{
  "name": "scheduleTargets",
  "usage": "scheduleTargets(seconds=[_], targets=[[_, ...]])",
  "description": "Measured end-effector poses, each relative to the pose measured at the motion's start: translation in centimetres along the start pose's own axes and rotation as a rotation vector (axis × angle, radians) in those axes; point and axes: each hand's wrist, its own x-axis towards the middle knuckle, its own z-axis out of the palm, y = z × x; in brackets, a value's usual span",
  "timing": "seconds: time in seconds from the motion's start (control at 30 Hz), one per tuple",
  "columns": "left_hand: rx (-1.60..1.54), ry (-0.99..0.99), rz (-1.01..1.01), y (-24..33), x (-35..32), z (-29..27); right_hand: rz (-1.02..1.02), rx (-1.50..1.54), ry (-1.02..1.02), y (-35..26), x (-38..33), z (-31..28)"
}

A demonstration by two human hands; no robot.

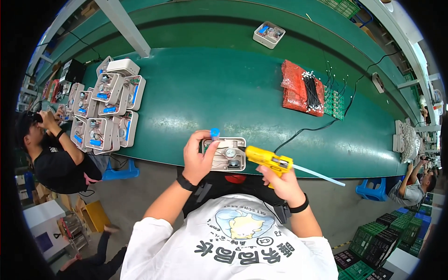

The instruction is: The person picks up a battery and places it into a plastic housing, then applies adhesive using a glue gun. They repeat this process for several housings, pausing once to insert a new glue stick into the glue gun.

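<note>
On the near edge of the green bench lies a white plastic housing (237,139), its inside facing up with round metal and black parts in it. My left hand (197,158) pinches a blue cylindrical battery (215,133) over the housing's left end. My fingers hide its lower part. A yellow hot glue gun (268,158) is gripped in my right hand (285,184), its nozzle pointing left at the housing's right side. Out of the gun's back sticks a long whitish glue stick (319,175).
Stacked housings (109,123) with blue batteries stand at left. Beyond are red bubble wrap (294,95), black cables (311,91) and green circuit boards (334,103). A black cord (303,130) crosses the bench. Another housing (269,35) sits far back. People work at both sides.
</note>
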Motion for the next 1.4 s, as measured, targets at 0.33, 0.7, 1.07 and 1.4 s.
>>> scheduleTargets(seconds=[0.33,0.7,1.07,1.4], targets=[[-0.321,0.274,-0.155,-1.6,-3.0,1.9,-0.363,-0.490,-0.015,-4.4,4.4,5.3],[-0.278,0.156,-0.268,-0.8,-1.9,0.7,-0.197,-0.381,-0.051,-4.2,2.8,3.4],[0.223,0.000,0.048,1.2,-0.4,-0.5,-0.168,-0.362,0.105,-1.5,2.2,1.3],[0.181,0.001,0.008,1.4,-0.4,-0.5,-0.197,-0.330,0.093,-1.4,1.3,0.6]])
